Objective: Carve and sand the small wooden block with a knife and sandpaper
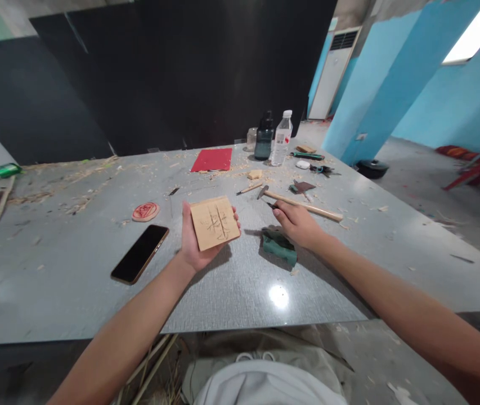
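Note:
My left hand holds a square wooden block with carved lines on its face, lifted a little above the grey table. My right hand lies on the table to the right of the block, fingers curled round a small dark tool at its fingertips that I cannot make out. A green cloth lies just under and left of that hand. A wooden-handled hammer rests right behind the right hand.
A black phone lies left of my left hand, a round red-carved disc behind it. Farther back are a red sheet, a dark bottle, a clear water bottle, a chisel and wood shavings.

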### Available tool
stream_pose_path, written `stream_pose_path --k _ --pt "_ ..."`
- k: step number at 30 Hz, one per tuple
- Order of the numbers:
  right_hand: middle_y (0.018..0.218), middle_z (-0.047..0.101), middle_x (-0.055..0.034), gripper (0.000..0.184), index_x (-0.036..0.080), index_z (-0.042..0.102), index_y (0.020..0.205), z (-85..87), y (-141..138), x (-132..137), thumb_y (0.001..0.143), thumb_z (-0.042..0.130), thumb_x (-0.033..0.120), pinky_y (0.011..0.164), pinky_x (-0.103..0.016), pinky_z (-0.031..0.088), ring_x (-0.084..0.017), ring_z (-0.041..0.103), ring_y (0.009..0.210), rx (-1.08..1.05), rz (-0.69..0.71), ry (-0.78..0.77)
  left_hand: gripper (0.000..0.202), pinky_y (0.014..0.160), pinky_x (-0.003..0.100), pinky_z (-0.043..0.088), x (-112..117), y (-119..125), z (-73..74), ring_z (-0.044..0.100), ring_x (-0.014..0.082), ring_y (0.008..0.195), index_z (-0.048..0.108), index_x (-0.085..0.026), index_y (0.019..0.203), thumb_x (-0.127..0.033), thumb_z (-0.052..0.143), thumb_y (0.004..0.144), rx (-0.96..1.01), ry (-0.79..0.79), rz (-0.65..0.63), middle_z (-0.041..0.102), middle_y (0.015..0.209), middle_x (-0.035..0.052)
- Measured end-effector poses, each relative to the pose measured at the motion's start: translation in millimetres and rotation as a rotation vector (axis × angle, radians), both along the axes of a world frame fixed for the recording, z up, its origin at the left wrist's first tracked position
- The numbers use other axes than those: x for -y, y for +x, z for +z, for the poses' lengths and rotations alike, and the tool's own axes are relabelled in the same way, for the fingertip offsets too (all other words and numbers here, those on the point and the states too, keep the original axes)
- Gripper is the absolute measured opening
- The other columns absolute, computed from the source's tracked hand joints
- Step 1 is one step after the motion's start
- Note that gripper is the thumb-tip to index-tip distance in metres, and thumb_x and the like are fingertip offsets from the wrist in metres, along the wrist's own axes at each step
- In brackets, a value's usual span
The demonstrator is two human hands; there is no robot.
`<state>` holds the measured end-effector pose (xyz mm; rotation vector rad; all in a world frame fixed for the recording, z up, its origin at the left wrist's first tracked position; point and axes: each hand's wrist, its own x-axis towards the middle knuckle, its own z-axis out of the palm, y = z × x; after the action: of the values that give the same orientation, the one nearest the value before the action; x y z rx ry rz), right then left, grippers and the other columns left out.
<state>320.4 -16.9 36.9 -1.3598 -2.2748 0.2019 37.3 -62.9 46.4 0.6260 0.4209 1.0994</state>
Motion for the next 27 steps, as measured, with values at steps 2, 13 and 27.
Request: stream_pose_path --k 2,13,27 --pt "0.078 0.062 -0.0094 0.036 0.024 0.049 0.090 0.1 0 0 0.106 0.028 0.048 0.068 -0.037 0.035 -0.030 0.060 0.076 -0.003 0.002 -0.007 0.098 0.094 0.043 0.061 1 2 -2.5 0.075 0.0284 0.101 0.070 -0.011 0.127 -0.095 0.048 0.083 -0.059 0.057 0.044 0.076 0.118 0.0160" --pt "0.070 0.057 -0.0049 0.038 0.023 0.050 0.093 3.7 -3 5 0.107 0.027 0.051 0.066 -0.036 0.031 -0.026 0.055 0.067 -0.026 0.031 -0.004 0.090 0.099 0.049 0.050 1 12 -25.2 0.065 0.0335 0.111 0.068 -0.019 0.124 -0.096 0.053 0.080 -0.816 0.590 0.219 0.070 0.121 0.0158" --pt "0.067 0.053 -0.0011 0.041 0.022 0.049 0.095 8.8 -25 37 0.110 0.028 0.054 0.062 -0.032 0.026 -0.021 0.049 0.060 -0.001 0.360 -0.101 0.091 0.106 0.053 0.047 -1 9 -24.2 0.056 0.0344 0.116 0.057 -0.019 0.134 -0.088 0.068 0.076 -1.494 1.009 0.499 0.061 0.126 0.0140"
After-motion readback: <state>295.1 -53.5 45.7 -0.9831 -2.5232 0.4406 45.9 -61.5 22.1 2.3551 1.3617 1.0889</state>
